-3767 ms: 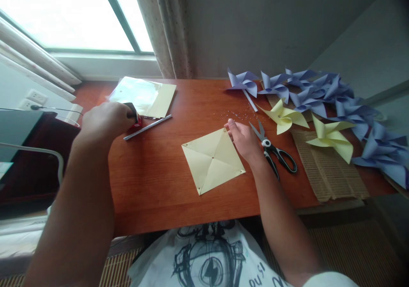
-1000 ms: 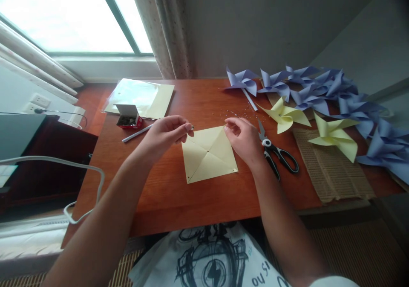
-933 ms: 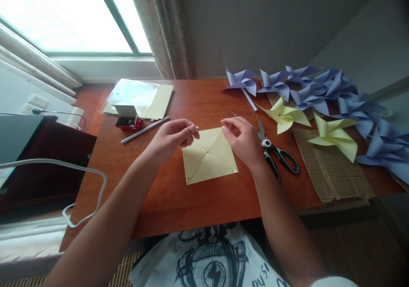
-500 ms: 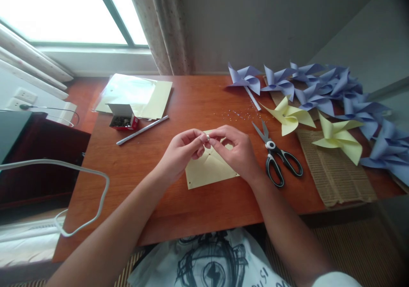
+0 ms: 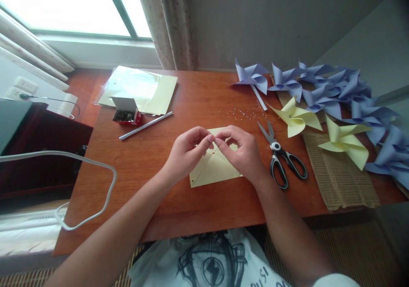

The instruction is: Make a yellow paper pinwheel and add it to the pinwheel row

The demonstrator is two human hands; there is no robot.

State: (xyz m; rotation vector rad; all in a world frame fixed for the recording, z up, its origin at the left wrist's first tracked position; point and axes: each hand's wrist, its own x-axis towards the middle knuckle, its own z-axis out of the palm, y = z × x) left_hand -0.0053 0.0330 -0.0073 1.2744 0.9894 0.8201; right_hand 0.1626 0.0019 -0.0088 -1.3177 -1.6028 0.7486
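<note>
My left hand (image 5: 187,155) and my right hand (image 5: 243,152) meet above a pale yellow paper square (image 5: 217,169) lying on the wooden table (image 5: 153,172). The thumbs and forefingers of both hands pinch together at one spot over the square's middle. The fingers hide the small metal pin held there. The square shows diagonal creases and small holes near its corners; my hands hide its upper half.
Black-handled scissors (image 5: 283,161) lie just right of my right hand. An open red box of pins (image 5: 126,115), a white stick (image 5: 145,125) and yellow sheets (image 5: 143,88) sit at the back left. Tiny beads (image 5: 246,113), yellow pinwheels (image 5: 297,116), blue pinwheels (image 5: 335,91) and a corrugated mat (image 5: 338,180) fill the right. A white cable (image 5: 96,193) loops at the left edge.
My left hand left the pin box and came to the middle with a pin. My right hand rose from the square's corner to meet it; both now pinch together.
</note>
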